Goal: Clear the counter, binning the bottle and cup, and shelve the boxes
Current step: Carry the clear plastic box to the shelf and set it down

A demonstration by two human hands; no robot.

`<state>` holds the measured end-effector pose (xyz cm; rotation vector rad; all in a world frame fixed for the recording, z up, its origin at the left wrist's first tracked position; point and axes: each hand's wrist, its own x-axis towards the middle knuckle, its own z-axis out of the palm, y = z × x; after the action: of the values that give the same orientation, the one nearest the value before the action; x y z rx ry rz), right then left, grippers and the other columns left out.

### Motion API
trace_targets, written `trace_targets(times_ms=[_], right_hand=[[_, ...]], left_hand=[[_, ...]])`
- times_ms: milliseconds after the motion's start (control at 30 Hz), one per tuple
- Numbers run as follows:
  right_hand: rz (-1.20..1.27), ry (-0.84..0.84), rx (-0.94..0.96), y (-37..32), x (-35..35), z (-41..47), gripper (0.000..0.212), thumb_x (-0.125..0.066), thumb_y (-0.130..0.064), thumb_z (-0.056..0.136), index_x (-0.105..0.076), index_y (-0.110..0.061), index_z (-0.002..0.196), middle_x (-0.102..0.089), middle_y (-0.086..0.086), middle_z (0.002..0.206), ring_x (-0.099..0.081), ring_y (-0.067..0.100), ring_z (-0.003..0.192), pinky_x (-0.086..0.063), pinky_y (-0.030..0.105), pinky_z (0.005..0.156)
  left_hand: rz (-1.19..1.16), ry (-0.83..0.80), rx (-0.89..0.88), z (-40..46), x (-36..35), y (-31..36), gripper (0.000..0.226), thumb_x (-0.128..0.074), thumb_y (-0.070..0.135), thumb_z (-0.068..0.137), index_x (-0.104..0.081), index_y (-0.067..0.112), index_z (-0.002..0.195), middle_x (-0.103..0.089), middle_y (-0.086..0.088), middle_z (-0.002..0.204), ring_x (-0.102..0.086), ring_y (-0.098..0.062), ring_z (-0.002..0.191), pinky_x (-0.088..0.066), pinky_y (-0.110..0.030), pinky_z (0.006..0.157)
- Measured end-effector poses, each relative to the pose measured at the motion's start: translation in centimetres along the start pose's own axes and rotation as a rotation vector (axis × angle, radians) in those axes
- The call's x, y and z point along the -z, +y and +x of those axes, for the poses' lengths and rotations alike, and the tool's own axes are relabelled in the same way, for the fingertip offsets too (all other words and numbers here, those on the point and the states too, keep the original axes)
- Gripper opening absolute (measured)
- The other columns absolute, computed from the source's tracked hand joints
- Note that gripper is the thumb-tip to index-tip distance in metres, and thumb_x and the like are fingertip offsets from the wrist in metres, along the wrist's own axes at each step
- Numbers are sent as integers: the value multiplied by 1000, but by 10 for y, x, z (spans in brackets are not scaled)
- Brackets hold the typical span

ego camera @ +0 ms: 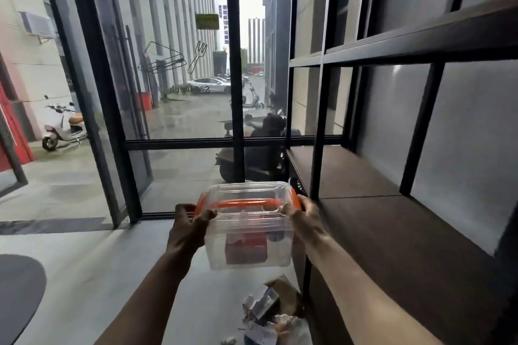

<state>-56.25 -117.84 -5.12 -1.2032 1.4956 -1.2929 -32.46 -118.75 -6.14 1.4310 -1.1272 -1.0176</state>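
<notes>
I hold a clear plastic box (248, 232) with an orange-clipped lid in mid-air, just left of the shelf unit. My left hand (190, 225) grips its left side and my right hand (301, 214) grips its right side at the lid. Something red and a small dark item show through the box's walls. The dark wooden shelf (364, 204) with black metal posts runs along my right, and its boards in view are bare. No bottle or cup is in view.
A pile of crumpled paper and cardboard waste (273, 314) lies on the floor at the shelf's foot. A dark round tabletop (16, 294) juts in at lower left. Glass wall and black frames (236, 120) stand ahead, with scooters and a street outside.
</notes>
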Motion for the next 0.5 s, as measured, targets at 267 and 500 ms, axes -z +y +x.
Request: trace_targets(times_ms=[267, 500], right_hand=[[27, 234, -45, 2, -23, 144, 65, -59, -32, 94, -33, -21, 153, -60, 4, 117, -58, 13, 92, -44, 25, 62], [26, 509, -121, 7, 19, 209, 62, -63, -32, 89, -41, -25, 147, -62, -3, 110, -60, 11, 93, -45, 28, 69]], left_hand=[[-15, -226, -29, 195, -67, 9, 64, -74, 46, 71, -43, 19, 120, -61, -14, 109, -66, -35, 97, -60, -57, 86], [53, -484, -67, 306, -176, 24, 62, -74, 54, 63, -55, 21, 111, -68, -12, 106, -69, -31, 91, -62, -57, 78]])
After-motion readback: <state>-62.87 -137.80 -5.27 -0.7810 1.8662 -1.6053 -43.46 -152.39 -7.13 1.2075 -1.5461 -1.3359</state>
